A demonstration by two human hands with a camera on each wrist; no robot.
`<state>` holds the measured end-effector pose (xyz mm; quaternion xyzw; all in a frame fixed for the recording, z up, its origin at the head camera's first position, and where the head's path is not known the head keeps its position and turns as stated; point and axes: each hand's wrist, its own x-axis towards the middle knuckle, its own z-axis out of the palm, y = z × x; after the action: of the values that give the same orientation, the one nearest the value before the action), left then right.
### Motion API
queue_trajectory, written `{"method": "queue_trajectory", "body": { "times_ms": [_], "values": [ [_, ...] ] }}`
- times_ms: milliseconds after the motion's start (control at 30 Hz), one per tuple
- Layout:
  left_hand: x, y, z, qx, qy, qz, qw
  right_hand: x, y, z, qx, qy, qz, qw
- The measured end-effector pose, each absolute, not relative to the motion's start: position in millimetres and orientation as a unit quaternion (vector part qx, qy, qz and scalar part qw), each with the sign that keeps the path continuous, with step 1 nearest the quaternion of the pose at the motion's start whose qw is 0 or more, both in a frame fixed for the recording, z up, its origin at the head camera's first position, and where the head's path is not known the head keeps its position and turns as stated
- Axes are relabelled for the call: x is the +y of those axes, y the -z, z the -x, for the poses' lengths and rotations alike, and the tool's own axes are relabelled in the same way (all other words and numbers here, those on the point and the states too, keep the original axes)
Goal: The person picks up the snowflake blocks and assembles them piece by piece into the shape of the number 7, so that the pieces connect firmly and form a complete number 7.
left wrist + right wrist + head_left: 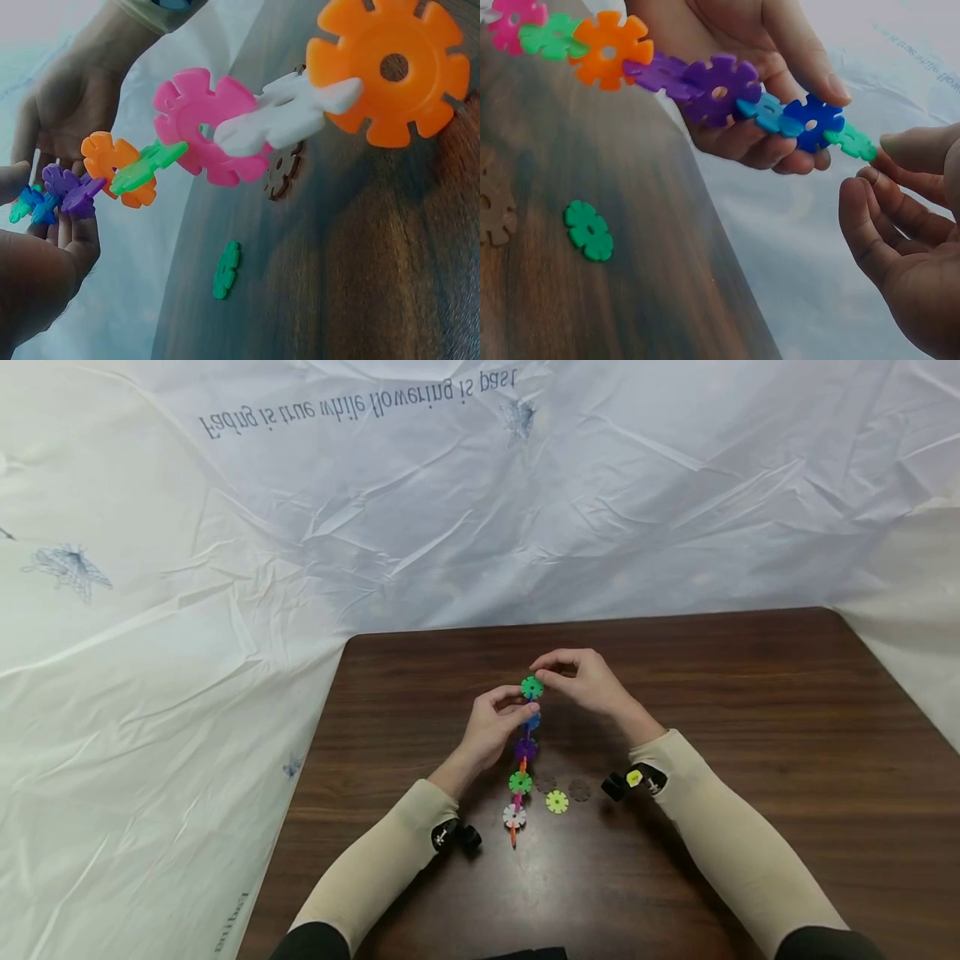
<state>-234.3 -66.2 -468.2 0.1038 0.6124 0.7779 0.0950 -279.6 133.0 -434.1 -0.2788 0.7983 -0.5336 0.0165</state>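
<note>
A chain of notched, flower-shaped plastic discs hangs between both hands, slotted edge to edge. My left hand (486, 728) holds it near the far end, thumb by the dark blue disc (814, 124) and fingers underneath. At the tip, my right hand (588, 685) pinches the edge of a green disc (532, 687) between thumb and fingers. Toward my body the chain runs through light blue (771, 114), purple (721, 90), orange (609, 51), green (520, 782), pink (208, 127) and white (513, 816) discs, ending in an orange disc (390, 71).
On the dark wooden table (750, 710) lie a loose disc (557, 802), yellow-green in the head view and green in the wrist views, and brown discs (580, 790) that blend into the wood. A white printed sheet (450, 502) hangs behind the table.
</note>
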Motion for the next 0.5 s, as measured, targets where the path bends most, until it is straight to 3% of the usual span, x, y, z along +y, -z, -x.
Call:
{"method": "queue_trajectory", "body": {
  "times_ms": [267, 500],
  "values": [
    [-73.2, 469.2, 238.8, 0.618, -0.779, -0.073, 0.079, 132.3, 446.0, 282.9, 0.819, 0.52, 0.24, 0.034],
    [-78.7, 471.6, 240.8, 0.615, -0.783, -0.069, 0.064, 124.5, 446.2, 267.9, 0.83, 0.489, 0.266, 0.026]
  ]
}}
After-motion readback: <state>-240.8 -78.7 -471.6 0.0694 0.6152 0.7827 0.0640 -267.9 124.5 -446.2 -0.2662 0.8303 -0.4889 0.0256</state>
